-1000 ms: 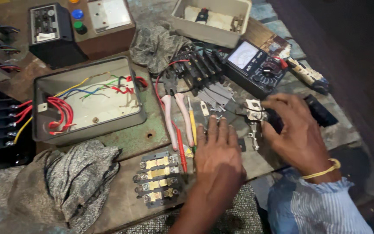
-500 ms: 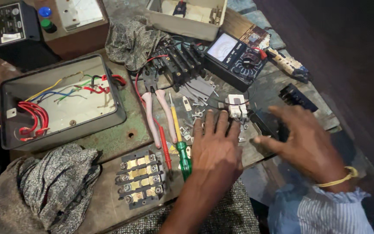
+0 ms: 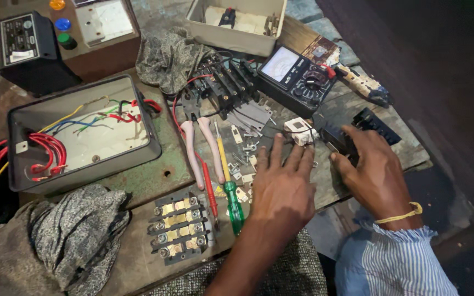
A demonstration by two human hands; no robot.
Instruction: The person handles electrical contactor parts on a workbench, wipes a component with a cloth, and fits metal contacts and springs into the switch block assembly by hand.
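I see my left hand lying flat with fingers spread wide on the surface, over small metal parts. My right hand is half closed on a black component, near a white switch piece. Further left are pliers, a green screwdriver and a terminal block.

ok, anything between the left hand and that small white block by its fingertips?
Nothing visible. The left hand lies flat on the bench, fingertips just short of the small white block, with only loose metal bits nearby. The right hand rests beside it on a black part.
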